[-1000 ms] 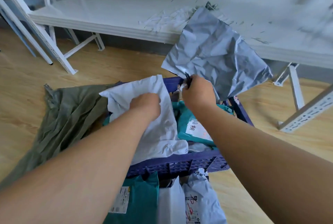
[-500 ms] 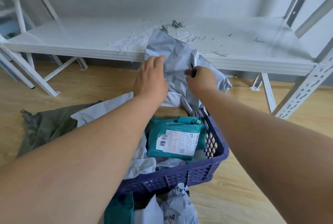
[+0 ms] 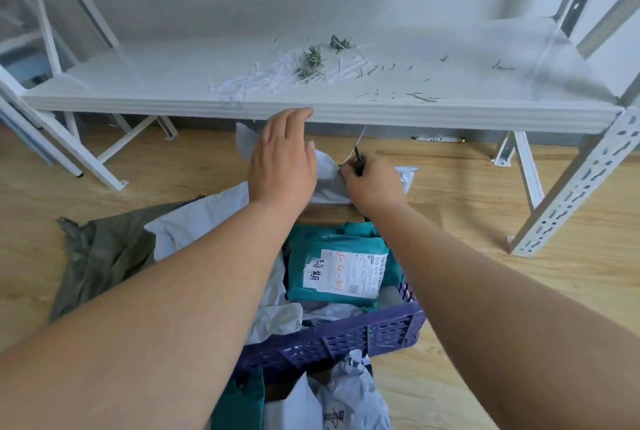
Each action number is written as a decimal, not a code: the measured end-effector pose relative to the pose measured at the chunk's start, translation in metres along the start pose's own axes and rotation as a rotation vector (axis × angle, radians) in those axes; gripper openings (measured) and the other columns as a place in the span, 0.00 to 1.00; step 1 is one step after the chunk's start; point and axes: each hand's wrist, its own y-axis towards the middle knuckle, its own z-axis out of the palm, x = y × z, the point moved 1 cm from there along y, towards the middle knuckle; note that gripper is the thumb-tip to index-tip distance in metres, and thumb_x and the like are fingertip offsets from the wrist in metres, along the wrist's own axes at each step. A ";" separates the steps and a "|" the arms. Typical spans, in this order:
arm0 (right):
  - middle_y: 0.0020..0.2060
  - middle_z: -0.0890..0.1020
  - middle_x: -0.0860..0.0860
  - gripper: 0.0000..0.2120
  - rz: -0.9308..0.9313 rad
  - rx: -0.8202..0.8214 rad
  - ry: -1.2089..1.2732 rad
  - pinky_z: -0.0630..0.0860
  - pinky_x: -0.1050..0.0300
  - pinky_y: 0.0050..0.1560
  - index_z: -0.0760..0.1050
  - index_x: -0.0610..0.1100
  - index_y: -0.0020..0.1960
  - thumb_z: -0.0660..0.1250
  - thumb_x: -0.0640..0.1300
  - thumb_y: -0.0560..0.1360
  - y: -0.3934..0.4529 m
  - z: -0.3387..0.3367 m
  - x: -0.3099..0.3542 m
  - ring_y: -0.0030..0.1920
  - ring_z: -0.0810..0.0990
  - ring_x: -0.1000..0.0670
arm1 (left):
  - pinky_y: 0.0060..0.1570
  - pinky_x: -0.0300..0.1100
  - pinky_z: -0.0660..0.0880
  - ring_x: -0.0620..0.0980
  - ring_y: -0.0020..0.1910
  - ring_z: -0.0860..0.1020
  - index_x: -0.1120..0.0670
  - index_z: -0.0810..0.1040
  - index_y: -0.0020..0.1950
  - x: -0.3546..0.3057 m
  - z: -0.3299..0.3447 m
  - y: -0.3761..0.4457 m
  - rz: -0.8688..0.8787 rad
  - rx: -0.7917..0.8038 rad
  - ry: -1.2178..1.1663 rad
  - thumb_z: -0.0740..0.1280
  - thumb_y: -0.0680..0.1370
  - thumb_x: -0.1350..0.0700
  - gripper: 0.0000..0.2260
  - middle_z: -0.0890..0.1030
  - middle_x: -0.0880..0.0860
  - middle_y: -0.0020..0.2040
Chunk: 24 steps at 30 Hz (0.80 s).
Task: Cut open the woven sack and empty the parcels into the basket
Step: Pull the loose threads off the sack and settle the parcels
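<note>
White metal made up the big shelf (image 3: 346, 111) that stood over the wooden floor (image 3: 467, 194). A green woven sack (image 3: 104, 256) lay flat and limp on the floor, just left of the basket, so it looked already cut open and emptied. The purple basket (image 3: 346, 339) sat between the two arms and held parcels, with a teal parcel (image 3: 336, 270) on top showing a white label. More parcels (image 3: 329, 398) lay outside the basket, close to the person, so I think some were left to put in. A crumpled grey bag (image 3: 329, 180) was past the far end of the basket, under both hands. The left hand (image 3: 282, 159) was flat with straight fingers, above the grey bag; whether it touched the bag I could not tell. The right hand (image 3: 372, 184) had its grip curled tight round a small dark cutter (image 3: 358, 156), and it pinched the bag's edge too. Little scraps (image 3: 277, 76) lay scattered on the shelf.
</note>
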 end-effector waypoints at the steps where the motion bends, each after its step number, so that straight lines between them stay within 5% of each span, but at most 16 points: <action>1: 0.33 0.74 0.49 0.09 0.052 0.070 -0.033 0.65 0.58 0.34 0.75 0.44 0.52 0.60 0.47 0.78 -0.014 0.011 -0.008 0.38 0.75 0.44 | 0.67 0.45 0.62 0.52 0.69 0.67 0.52 0.69 0.70 0.001 0.001 -0.006 0.000 0.046 0.031 0.63 0.78 0.58 0.20 0.72 0.52 0.69; 6: 0.43 0.79 0.42 0.05 0.309 0.394 -0.152 0.79 0.49 0.47 0.72 0.40 0.46 0.59 0.41 0.77 -0.060 0.022 -0.049 0.45 0.80 0.41 | 0.66 0.47 0.63 0.54 0.72 0.64 0.45 0.62 0.75 0.016 0.024 -0.054 -0.232 0.806 0.260 0.61 0.80 0.50 0.24 0.63 0.49 0.75; 8: 0.47 0.81 0.41 0.06 0.326 0.383 -0.182 0.79 0.50 0.45 0.74 0.39 0.48 0.60 0.40 0.76 -0.062 0.014 -0.050 0.45 0.80 0.41 | 0.65 0.48 0.65 0.54 0.71 0.63 0.44 0.62 0.75 0.017 0.030 -0.069 -0.304 0.920 0.245 0.61 0.80 0.47 0.24 0.62 0.48 0.75; 12: 0.56 0.76 0.46 0.13 0.183 0.109 -0.276 0.70 0.54 0.40 0.75 0.45 0.59 0.59 0.39 0.76 -0.065 -0.001 -0.045 0.44 0.75 0.44 | 0.61 0.48 0.67 0.55 0.67 0.67 0.45 0.68 0.71 0.005 0.034 -0.082 -0.299 0.839 0.243 0.61 0.79 0.44 0.21 0.68 0.49 0.71; 17: 0.53 0.82 0.40 0.10 0.300 0.630 -0.329 0.78 0.45 0.55 0.74 0.36 0.56 0.63 0.34 0.75 -0.086 0.018 -0.058 0.53 0.81 0.40 | 0.57 0.45 0.71 0.55 0.62 0.74 0.48 0.68 0.72 -0.007 0.046 -0.100 -0.157 1.313 0.286 0.60 0.80 0.45 0.22 0.73 0.53 0.69; 21: 0.53 0.82 0.41 0.18 0.345 0.603 -0.230 0.78 0.45 0.57 0.72 0.41 0.64 0.64 0.35 0.74 -0.084 0.015 -0.068 0.54 0.81 0.41 | 0.59 0.49 0.72 0.57 0.62 0.74 0.45 0.69 0.71 -0.007 0.047 -0.107 -0.094 1.179 0.373 0.63 0.78 0.46 0.22 0.73 0.52 0.67; 24: 0.54 0.81 0.44 0.16 0.327 0.318 -0.112 0.78 0.49 0.53 0.74 0.45 0.62 0.62 0.38 0.75 -0.074 0.000 -0.070 0.52 0.80 0.41 | 0.62 0.51 0.65 0.54 0.65 0.70 0.45 0.71 0.69 -0.017 0.047 -0.114 -0.111 0.881 0.289 0.63 0.77 0.45 0.20 0.72 0.49 0.67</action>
